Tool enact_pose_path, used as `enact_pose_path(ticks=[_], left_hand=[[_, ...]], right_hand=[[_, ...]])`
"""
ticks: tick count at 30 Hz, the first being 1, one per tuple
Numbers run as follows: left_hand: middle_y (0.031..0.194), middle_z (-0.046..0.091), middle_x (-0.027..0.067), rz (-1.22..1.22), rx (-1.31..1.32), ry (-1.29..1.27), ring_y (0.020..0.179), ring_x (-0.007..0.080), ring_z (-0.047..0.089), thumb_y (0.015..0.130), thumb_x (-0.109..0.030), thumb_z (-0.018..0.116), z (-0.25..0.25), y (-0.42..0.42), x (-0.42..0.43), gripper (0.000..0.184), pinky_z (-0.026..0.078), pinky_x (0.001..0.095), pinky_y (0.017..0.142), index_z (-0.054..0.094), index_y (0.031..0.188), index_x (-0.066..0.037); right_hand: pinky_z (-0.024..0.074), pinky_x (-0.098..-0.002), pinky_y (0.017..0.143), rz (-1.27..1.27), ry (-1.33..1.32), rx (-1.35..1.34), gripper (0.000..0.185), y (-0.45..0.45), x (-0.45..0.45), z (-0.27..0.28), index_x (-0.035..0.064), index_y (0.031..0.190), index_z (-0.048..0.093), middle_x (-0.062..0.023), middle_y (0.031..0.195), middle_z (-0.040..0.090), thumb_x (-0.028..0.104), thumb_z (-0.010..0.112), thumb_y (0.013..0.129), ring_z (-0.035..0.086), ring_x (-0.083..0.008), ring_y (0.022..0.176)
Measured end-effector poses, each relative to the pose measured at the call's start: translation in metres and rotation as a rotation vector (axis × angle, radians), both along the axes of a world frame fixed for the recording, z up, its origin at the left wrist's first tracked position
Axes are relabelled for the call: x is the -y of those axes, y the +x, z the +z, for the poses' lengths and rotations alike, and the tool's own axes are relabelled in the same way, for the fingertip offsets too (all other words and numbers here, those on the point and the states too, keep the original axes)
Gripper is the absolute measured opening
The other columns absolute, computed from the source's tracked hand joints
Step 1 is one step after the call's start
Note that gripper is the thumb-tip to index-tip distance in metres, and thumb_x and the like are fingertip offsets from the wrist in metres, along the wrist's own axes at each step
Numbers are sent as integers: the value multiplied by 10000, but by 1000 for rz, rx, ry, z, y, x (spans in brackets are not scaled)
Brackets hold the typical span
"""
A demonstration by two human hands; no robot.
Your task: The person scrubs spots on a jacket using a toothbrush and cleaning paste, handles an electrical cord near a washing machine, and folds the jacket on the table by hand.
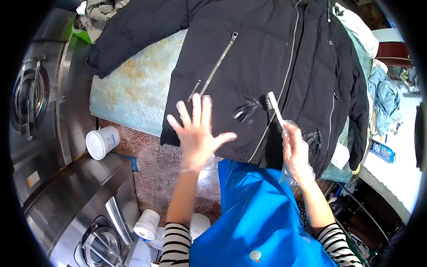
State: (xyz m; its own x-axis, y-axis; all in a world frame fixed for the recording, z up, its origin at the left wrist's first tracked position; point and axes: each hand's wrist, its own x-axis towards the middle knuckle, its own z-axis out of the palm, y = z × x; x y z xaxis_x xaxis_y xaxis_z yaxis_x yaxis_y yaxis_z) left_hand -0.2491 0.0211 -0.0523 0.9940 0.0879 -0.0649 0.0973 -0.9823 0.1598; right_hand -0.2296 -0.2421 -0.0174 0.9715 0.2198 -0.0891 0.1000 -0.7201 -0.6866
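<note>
A black zip-up jacket (262, 58) lies spread on a pale, stained table (129, 98). My left hand (197, 138), in a clear plastic glove, is over the jacket's lower edge with its fingers spread and nothing in it. In my gloved right hand (296, 153) is a white brush (275, 108), held by its handle with the bristles facing left. Beside the bristles, a wet, shiny patch (247, 110) marks the fabric. Another shiny patch (311, 140) shows right of my right hand. A silver zipper (218, 62) runs slanted above my left hand.
Steel machines with round doors (31, 95) line the left side. A white bucket (102, 142) stands near them, and more white containers (147, 224) are below. At right, a white counter (400, 164) bears blue cloth (384, 98) and a blue-labelled bottle (383, 151).
</note>
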Motion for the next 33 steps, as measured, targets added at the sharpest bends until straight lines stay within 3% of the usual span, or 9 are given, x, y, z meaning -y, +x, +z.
enact_pose_path(ticks=[9,15,19,23,28,29,31,32,33], left_hand=[[1472,296,321,47,-5,15,1367,451,288,526,-833,634,-29,-13,-7,1356,227,661,1050,275,1429,113],[1539,126,313,112,-188,-70,1442,452,109,523,-787,713,-23,-8,-5,1426,130,659,1110,143,1462,124],[1536,106,319,101,-212,-64,1443,458,88,524,-775,733,-21,-5,-5,1436,112,662,1113,116,1465,118],[1530,94,334,95,-229,-61,1444,468,57,528,-796,713,-22,-4,-4,1441,91,662,1116,109,1463,119],[1532,88,333,72,-201,-67,1447,467,40,536,-824,672,-24,-5,-5,1446,71,661,1116,97,1467,120],[1533,85,332,72,-201,-74,1447,467,37,537,-829,663,-23,-6,-5,1446,69,661,1116,95,1468,120],[1536,79,329,73,-192,-90,1447,467,32,541,-839,645,-23,-5,-5,1446,65,661,1116,90,1470,119],[1519,193,315,42,-100,24,1421,448,188,551,-875,587,-26,-6,-4,1401,161,644,1100,204,1453,126],[1524,180,317,42,-117,46,1429,448,167,556,-877,579,-26,-6,-3,1406,143,637,1109,185,1458,127]], right_hand=[[468,-283,616,-142,28,-25,287,20,0,-1,52,1281,444,-139,758,591,89,497,1002,585,-194,631],[412,-237,558,-180,53,93,282,40,3,-4,42,1285,456,-51,696,520,87,483,1009,484,-102,577],[413,-237,553,-237,97,119,269,50,9,-6,41,1275,470,-34,714,518,95,480,1012,472,-77,596],[446,-255,595,-234,107,195,279,55,13,-12,43,1279,469,-79,793,581,115,489,1010,527,-106,640],[493,-297,658,-268,177,-75,296,31,-2,2,70,1293,487,-160,849,645,136,499,1005,649,-186,712],[524,-320,657,-227,133,-126,309,21,-4,4,90,1299,510,-173,903,665,113,513,991,678,-244,711],[550,-368,605,67,118,254,371,3,-10,-9,109,1306,527,-159,887,665,68,560,939,670,-306,657],[549,-393,574,166,73,171,408,-10,-10,-13,127,1308,536,-143,847,651,57,575,908,658,-319,627],[548,-418,543,267,26,88,446,-21,-12,-10,145,1311,546,-128,808,637,47,590,877,646,-332,597]])
